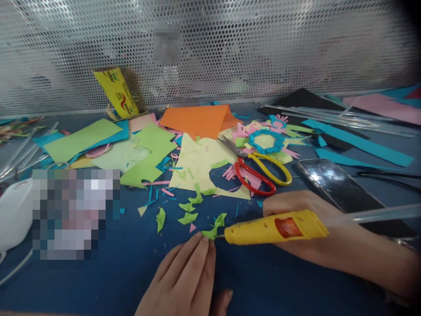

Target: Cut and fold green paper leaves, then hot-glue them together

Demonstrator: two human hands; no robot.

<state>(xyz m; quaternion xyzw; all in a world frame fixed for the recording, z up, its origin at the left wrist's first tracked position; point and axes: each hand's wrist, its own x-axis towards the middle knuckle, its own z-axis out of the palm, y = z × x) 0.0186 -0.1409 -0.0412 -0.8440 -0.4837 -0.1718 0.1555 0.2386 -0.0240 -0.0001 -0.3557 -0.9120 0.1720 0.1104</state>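
Note:
My right hand (296, 206) is closed around a yellow glue gun (276, 227) with a red-orange trigger and a clear glue stick (381, 214) out of its back. The metal nozzle points left, touching or nearly touching a small folded green paper piece (210, 233). My left hand (187, 276) lies flat, fingers stretched side by side and thumb apart, with the fingertips at that piece's lower edge. More small folded green paper pieces (187, 218) lie just beyond. Scissors (255, 169) with one red and one yellow handle rest open on paper scraps.
A dark phone (342, 184) lies by my right wrist. Cut cream paper (194, 162), folded orange paper (197, 119) and a blue-rimmed paper rosette (265, 141) lie ahead. A yellow wrap box (116, 92) leans on the perforated metal screen (204, 52). A white device (15, 215) with a cord is left.

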